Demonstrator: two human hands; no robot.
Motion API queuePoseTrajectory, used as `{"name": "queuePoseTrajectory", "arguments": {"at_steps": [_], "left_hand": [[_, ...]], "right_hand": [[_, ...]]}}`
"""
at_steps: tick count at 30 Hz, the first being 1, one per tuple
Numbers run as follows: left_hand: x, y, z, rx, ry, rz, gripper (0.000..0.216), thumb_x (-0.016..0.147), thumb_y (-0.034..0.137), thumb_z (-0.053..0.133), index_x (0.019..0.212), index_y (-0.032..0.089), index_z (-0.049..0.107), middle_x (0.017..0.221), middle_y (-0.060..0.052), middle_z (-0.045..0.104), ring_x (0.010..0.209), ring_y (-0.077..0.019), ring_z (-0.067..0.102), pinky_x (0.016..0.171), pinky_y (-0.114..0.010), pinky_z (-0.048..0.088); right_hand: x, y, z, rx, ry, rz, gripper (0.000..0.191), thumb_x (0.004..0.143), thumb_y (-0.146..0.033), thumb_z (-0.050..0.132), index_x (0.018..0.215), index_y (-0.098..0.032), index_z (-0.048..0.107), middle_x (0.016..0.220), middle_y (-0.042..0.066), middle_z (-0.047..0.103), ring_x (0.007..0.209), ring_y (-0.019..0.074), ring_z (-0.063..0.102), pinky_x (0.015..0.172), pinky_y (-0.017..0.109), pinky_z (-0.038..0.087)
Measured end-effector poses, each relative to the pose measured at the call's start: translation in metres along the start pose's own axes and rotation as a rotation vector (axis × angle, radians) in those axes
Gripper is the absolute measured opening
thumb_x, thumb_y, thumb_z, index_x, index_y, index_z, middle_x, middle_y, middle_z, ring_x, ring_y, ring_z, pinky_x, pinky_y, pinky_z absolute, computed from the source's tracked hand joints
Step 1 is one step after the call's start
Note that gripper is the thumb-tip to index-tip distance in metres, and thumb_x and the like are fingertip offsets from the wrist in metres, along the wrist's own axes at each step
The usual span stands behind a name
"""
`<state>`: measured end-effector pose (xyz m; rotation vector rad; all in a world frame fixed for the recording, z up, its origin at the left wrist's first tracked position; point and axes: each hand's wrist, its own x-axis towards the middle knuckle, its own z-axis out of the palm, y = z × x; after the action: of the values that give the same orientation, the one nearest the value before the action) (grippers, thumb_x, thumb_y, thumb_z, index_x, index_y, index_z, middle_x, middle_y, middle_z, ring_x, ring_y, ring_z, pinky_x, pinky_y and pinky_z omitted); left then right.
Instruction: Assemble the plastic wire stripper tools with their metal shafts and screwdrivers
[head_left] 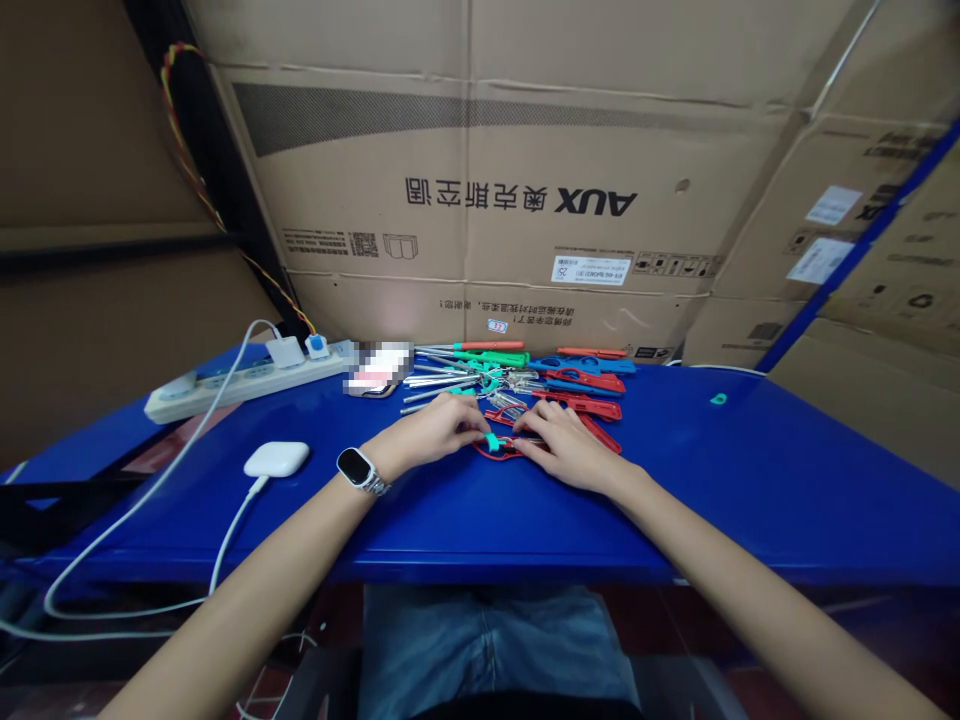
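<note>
Red casing point(504, 457) pinched by right hand point(566, 442), teal piece point(492, 441) by left hand point(442, 425), upside-down "AUX" lettering point(596, 202) on cardboard point(517, 150) behind.

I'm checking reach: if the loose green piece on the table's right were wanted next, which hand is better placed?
Probably the right hand: it's nearer the green piece, while the left hand is farther away, at the turquoise part.

Phone screen point(381, 366) pixelated; right hand point(566, 445) partly hides red casing point(602, 434); forearms point(292, 560) cut off
</note>
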<state>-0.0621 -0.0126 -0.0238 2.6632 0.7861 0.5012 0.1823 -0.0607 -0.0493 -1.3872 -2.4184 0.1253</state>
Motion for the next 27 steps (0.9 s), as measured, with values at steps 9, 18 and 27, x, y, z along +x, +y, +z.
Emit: {"name": "queuePoseTrajectory", "arguments": {"at_steps": [9,18,27], "left_hand": [[0.003,0.007,0.003,0.040,-0.013,-0.003,0.015,0.092,0.015,0.059,0.093,0.018,0.074,0.086,-0.004,0.061,0.074,-0.0147,0.058,0.071,-0.027,0.044],[0.007,0.005,0.014,-0.170,0.032,-0.079,0.006,0.087,0.015,0.063,0.090,0.016,0.068,0.075,-0.001,0.065,0.068,-0.0138,0.061,0.066,-0.025,0.045],[0.006,0.003,0.016,-0.255,0.057,-0.062,0.006,0.085,0.017,0.062,0.088,0.017,0.058,0.068,0.003,0.063,0.062,-0.0130,0.061,0.061,-0.024,0.045]], "right_hand": [[0.002,0.000,-0.002,0.014,-0.032,0.000,0.032,0.100,-0.049,0.045,0.106,-0.025,0.065,0.106,0.008,0.057,0.102,0.0245,0.053,0.092,0.042,0.041],[0.003,0.002,-0.002,-0.018,-0.043,-0.046,0.031,0.101,-0.045,0.045,0.107,-0.025,0.067,0.107,0.009,0.059,0.103,0.0249,0.054,0.089,0.042,0.039],[0.009,-0.033,0.001,0.004,0.173,0.000,0.017,0.090,-0.036,0.063,0.099,-0.021,0.063,0.097,0.006,0.065,0.093,0.0218,0.057,0.085,0.037,0.040]]}}
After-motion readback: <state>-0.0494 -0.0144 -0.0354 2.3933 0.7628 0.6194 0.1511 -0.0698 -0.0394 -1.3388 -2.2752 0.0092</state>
